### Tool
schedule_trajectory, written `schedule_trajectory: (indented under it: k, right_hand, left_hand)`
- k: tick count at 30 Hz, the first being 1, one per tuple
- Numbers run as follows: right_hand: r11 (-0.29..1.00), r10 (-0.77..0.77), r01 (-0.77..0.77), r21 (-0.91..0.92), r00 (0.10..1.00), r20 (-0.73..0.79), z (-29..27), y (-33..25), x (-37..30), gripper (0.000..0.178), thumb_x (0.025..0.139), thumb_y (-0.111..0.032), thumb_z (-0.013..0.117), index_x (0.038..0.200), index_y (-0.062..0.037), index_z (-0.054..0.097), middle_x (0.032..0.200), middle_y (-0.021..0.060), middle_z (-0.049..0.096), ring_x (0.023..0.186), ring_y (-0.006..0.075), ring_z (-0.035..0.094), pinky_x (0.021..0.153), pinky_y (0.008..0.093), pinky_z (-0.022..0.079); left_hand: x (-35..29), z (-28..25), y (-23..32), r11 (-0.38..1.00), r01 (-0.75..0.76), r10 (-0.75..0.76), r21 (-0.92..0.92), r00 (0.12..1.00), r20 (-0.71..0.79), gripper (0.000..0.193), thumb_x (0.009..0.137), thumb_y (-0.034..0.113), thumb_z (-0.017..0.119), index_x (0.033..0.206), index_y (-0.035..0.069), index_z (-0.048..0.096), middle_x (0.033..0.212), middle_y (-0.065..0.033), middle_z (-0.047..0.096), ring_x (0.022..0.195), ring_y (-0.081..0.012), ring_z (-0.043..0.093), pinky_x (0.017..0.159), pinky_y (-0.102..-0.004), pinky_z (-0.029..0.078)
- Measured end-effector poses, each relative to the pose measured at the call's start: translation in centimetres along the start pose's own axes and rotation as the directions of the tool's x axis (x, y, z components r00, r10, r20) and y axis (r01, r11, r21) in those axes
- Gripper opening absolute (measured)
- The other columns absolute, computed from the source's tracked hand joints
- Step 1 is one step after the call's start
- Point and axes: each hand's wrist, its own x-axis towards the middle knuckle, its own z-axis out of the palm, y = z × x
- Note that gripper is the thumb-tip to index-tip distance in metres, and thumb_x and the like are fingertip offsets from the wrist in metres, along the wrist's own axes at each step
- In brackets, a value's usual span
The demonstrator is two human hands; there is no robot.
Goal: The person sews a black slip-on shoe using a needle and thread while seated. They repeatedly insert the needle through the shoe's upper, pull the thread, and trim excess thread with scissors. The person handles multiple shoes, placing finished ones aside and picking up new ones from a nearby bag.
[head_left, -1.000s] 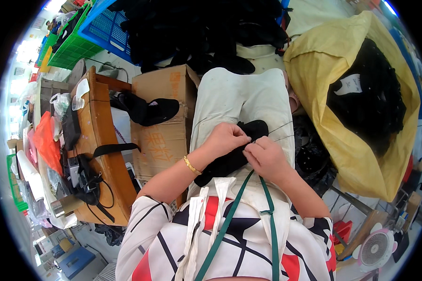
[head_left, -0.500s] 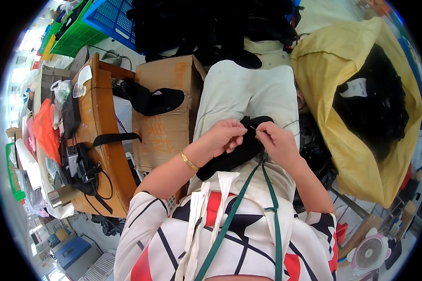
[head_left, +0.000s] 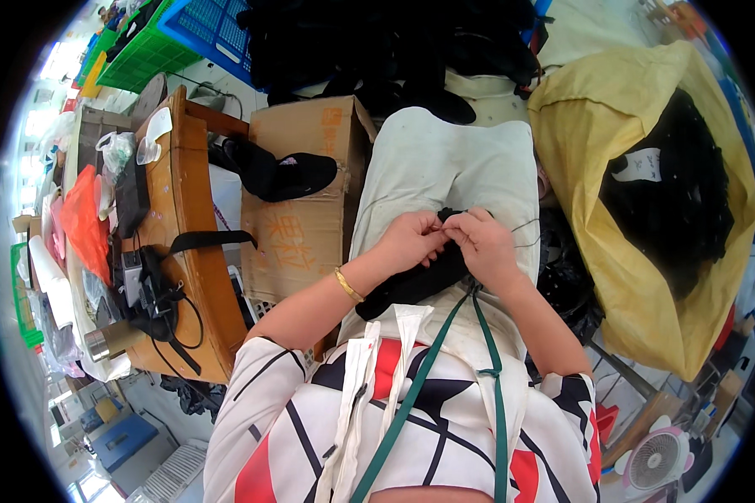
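Observation:
A black soft cloth piece (head_left: 418, 283), shaped like a shoe or sock, lies across my lap on the pale apron (head_left: 453, 155). My left hand (head_left: 414, 240) is closed in a pinch over its upper end. Against it, my right hand (head_left: 483, 244) pinches too, and the fingertips of both meet. A thin dark thread (head_left: 527, 225) trails out to the right from my right hand. What sits between the fingertips is too small and covered to make out. Green apron straps (head_left: 486, 339) hang just below my hands.
On the left, a carton (head_left: 298, 243) carries another black soft piece (head_left: 298, 176), beside a wooden table (head_left: 195, 277) with a black strap and cables. A yellow sack (head_left: 621, 293) of black goods stands right. Ahead, black pieces (head_left: 377, 50) are heaped by a blue crate (head_left: 214, 38).
My hands have come together; before, a small gap with a thin pale sliver like a needle showed between the fingertips. The cloth piece stays on my lap.

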Motion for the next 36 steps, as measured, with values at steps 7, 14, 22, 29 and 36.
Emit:
schedule_trajectory:
  k: [7,14,22,29,36]
  right_hand:
    - [0.376,0.514,-0.310,0.873,0.854,0.082,-7.4,4.9,-1.1,0.009,0.101,-0.017,0.053,0.098,-0.0090,0.055,0.082,0.0048,0.064,0.062,0.0090,0.059,0.052,0.0228,0.048]
    - [0.423,0.768,0.441,0.792,0.291,-0.571,-27.6,14.7,-6.0,0.022,0.097,-0.004,0.051,0.076,0.0006,0.048,0.064,0.0050,0.050,0.059,0.0170,0.050,0.098,0.0470,0.053]
    - [0.452,0.812,0.378,0.808,0.202,-0.548,-28.8,19.0,-9.7,0.027,0.101,-0.009,0.048,0.075,-0.0005,0.047,0.062,0.0061,0.044,0.057,0.0169,0.046,0.098,0.0491,0.053]
    - [0.468,0.661,0.376,0.800,0.452,-0.599,-33.4,11.9,-8.3,0.016,0.101,-0.006,0.049,0.086,0.0014,0.049,0.065,0.0034,0.039,0.059,0.0151,0.041,0.107,0.0470,0.046]
    - [0.638,0.415,0.261,0.724,0.676,-0.609,-39.9,5.4,-7.1,0.014,0.097,-0.001,0.055,0.086,0.0019,0.047,0.069,0.0009,0.035,0.061,0.0118,0.038,0.113,0.0439,0.041]
  left_hand:
    - [-0.8,0.5,0.2,0.880,-0.289,0.351,0.377,0.930,-0.106,0.016,0.090,0.016,0.067,0.087,0.000,0.066,0.064,-0.0015,0.057,0.057,-0.0069,0.047,0.054,-0.0256,0.041]
    - [-0.3,0.9,-0.5,0.645,-0.515,0.637,0.565,0.771,-0.024,0.010,0.087,0.012,0.064,0.085,0.002,0.064,0.071,-0.0109,0.062,0.063,-0.0238,0.060,0.057,-0.0355,0.047]
    - [-0.3,1.1,-0.5,0.214,-0.413,0.729,0.885,0.671,0.136,0.010,0.084,0.017,0.068,0.083,0.009,0.061,0.072,-0.0100,0.062,0.068,-0.0304,0.063,0.057,-0.0417,0.048]
    - [0.6,0.5,0.7,0.152,-0.444,0.723,0.883,0.659,0.207,0.013,0.083,0.016,0.065,0.074,0.010,0.058,0.066,-0.0067,0.059,0.064,-0.0284,0.062,0.056,-0.0413,0.050]
    - [1.1,1.7,0.4,0.096,-0.444,0.733,0.891,0.637,0.238,0.009,0.077,0.012,0.065,0.070,0.009,0.060,0.076,-0.0071,0.059,0.079,-0.0269,0.062,0.061,-0.0396,0.051]
